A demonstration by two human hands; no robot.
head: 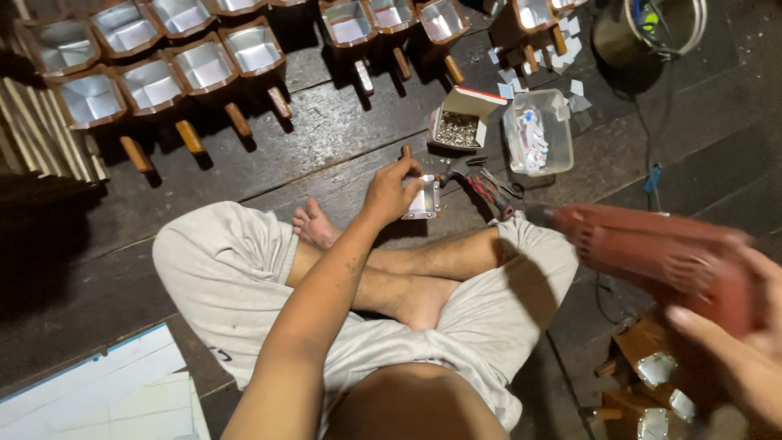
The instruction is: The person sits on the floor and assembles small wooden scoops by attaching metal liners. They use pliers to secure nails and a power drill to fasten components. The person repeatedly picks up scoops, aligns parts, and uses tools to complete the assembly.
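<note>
I sit cross-legged on a dark wooden floor. My left hand [393, 189] reaches forward and grips a small wooden scoop with a shiny metal-lined box [424, 200] and a short wooden handle, resting on the floor before my feet. My right hand [745, 346] at the lower right holds a red power drill [652, 253], blurred, its tip pointing left towards the scoop. A hammer with a red-and-black handle [487, 187] lies just right of the scoop.
Rows of finished metal-lined wooden scoops [151, 81] stand at the top left and top middle. An open cardboard box of small screws [459, 122] and a clear plastic tub [538, 130] sit beyond the hammer. More scoops [652, 383] lie at the lower right. White sheets [98, 399] lie at the lower left.
</note>
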